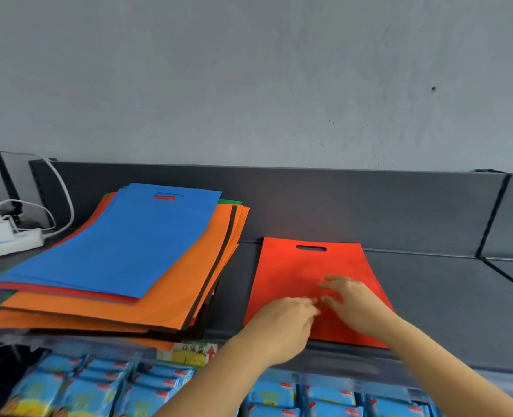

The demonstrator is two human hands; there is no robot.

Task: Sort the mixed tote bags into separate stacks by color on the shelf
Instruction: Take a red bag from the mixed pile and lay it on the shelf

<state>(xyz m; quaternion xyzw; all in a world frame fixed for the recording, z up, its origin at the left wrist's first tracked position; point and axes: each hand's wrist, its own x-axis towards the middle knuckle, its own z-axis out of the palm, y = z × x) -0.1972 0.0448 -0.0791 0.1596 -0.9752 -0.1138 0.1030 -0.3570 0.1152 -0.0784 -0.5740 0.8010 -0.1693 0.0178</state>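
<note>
on the dark shelf (430, 284), head view. sorting looks barely begun: 1 red bag (306, 266) lies flat by itself right of the mixed stack (171, 299), handle slot toward the back panel (339, 206), near edge at the shelf lip. judged the start of a red pile. the mixed stack is far from done: blue bag (122, 239) on top, red and orange layers under it, a black layer and a green edge (230, 202) showing at the far right corner. layers fanned, corners not aligned. no other colour pile in view.

hands: left hand (285, 323) and right hand (351, 299) both on the red bag's lower middle, fingertips nearly meeting. fingers fairly straight, lying on the fabric, nothing lifted; reads as pressing or smoothing. blur at the fingertips, so a small pinch of fabric can't be ruled out.

edges and room: narrow strip of bare shelf between stack and red bag. wide bare shelf right of the red bag, up to a seam (490, 263); likely room for the other piles. back panel closes the far side. stack's near edge seems to overhang the lip, above a price label (189, 353). left of the stack, close by: power strip (11, 240) and white cables (64, 194). below the lip, blue packets (98, 386).
</note>
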